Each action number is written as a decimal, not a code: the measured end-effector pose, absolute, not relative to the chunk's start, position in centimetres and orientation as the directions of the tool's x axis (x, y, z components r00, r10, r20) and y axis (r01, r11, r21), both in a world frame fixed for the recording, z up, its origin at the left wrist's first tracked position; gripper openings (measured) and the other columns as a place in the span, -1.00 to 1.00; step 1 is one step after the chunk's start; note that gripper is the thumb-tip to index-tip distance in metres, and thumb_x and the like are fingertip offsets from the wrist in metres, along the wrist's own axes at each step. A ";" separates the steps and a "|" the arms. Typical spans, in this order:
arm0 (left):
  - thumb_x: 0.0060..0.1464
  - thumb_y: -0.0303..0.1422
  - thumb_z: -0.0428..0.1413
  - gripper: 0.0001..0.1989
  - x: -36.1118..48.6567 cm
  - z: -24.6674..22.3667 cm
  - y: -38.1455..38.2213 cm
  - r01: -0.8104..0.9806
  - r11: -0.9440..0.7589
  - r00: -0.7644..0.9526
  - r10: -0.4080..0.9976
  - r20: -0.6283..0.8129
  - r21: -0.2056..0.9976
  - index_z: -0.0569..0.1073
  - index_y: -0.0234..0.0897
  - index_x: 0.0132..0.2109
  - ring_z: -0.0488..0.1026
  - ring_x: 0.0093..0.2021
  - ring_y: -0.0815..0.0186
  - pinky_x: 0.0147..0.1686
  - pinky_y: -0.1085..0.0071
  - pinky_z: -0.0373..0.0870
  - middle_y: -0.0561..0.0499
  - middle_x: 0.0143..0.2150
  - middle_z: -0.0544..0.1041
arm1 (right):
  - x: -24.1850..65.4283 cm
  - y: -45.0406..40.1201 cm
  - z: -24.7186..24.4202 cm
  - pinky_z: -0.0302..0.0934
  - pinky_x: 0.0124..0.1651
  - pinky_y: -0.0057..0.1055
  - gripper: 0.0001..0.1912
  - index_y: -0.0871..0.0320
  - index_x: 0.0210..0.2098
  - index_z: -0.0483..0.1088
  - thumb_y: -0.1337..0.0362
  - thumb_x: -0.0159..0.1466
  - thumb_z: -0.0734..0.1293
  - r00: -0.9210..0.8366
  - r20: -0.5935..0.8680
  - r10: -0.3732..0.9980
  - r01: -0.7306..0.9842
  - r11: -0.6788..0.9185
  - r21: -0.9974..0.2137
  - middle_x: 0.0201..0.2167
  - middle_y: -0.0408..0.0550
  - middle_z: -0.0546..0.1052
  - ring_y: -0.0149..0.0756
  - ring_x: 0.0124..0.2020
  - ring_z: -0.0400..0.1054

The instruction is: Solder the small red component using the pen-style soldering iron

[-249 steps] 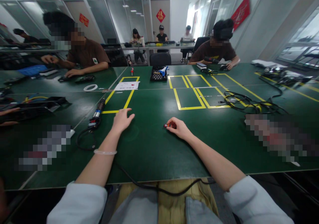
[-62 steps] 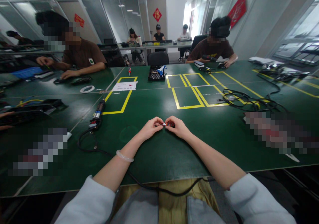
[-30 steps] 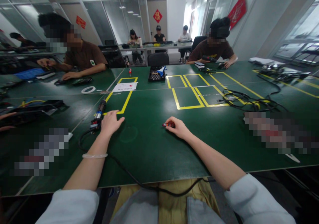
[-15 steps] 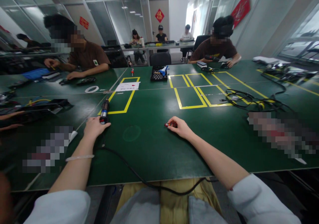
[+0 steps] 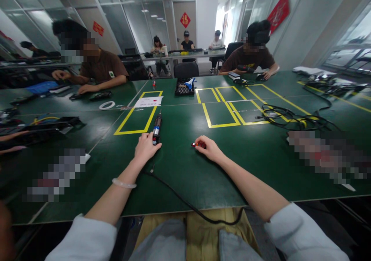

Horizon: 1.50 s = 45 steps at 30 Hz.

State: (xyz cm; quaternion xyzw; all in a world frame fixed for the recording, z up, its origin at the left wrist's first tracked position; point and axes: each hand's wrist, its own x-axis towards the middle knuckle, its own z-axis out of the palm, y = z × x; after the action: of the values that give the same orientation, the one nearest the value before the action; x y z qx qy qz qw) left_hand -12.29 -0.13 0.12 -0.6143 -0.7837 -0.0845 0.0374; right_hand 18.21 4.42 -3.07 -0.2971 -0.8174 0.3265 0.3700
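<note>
My left hand (image 5: pixel 147 147) is wrapped round the lower end of a dark cylindrical tool (image 5: pixel 157 127) with a silver and blue band. The tool's thin tip points away from me, and a black cable (image 5: pixel 185 201) trails behind the hand over the table's near edge. To the right, my right hand (image 5: pixel 207 148) pinches a small red and black object (image 5: pixel 196 145) low over the green table (image 5: pixel 179 176). The fingers partly hide that object, so its shape is unclear.
Yellow tape outlines (image 5: pixel 223 125) mark the table. Beyond them stands a black tray (image 5: pixel 184 92) holding a blue and white item. Coiled black cables (image 5: pixel 285 114) lie right, a white ring (image 5: pixel 107 105) left. Two people sit across the table; another person's hands show at far left.
My left hand has moved right with the tool, off the left tape outline and closer to my right hand. The cable has shifted with it. My right hand has stayed in place.
</note>
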 end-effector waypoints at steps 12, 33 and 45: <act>0.03 -0.17 0.12 -0.33 -0.2 -0.4 0.7 0.972 -0.144 0.113 0.980 0.166 0.186 0.14 -0.21 0.25 0.27 0.05 0.13 -0.13 0.33 0.36 -0.15 0.10 0.27 | 18.4 4.5 -2.9 0.14 -0.27 -0.46 -0.95 0.15 -0.30 0.32 0.37 0.22 0.28 -0.554 0.416 0.721 0.327 0.648 -0.688 -0.36 -0.14 0.31 -0.40 -0.39 0.22; 0.11 -0.04 0.03 -0.35 1.5 -1.0 0.3 0.971 -0.190 0.156 0.964 0.214 0.147 0.14 -0.18 0.28 0.29 0.01 0.13 -0.14 0.31 0.31 -0.16 0.10 0.27 | 18.4 4.8 -3.1 0.12 -0.32 -0.46 -0.84 0.17 -0.33 0.45 0.30 0.30 0.24 -0.503 0.408 0.762 0.359 0.614 -0.703 -0.42 -0.11 0.43 -0.39 -0.43 0.26; 0.16 -0.08 -0.02 -0.35 -0.9 0.0 -0.1 0.984 -0.173 0.162 0.967 0.197 0.038 0.08 -0.19 0.33 0.28 -0.02 0.11 -0.12 0.29 0.27 -0.19 0.07 0.27 | 18.3 4.6 -3.1 0.17 -0.29 -0.45 -0.85 0.18 -0.21 0.42 0.32 0.27 0.24 -0.543 0.369 0.754 0.318 0.591 -0.741 -0.37 -0.09 0.48 -0.39 -0.41 0.28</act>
State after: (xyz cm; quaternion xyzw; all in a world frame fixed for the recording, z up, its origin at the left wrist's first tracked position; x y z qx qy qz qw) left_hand -0.92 -0.14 0.02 -0.7606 -0.6414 -0.0882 0.0492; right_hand 18.32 4.59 -3.12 -0.3266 -0.8209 0.3124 0.3490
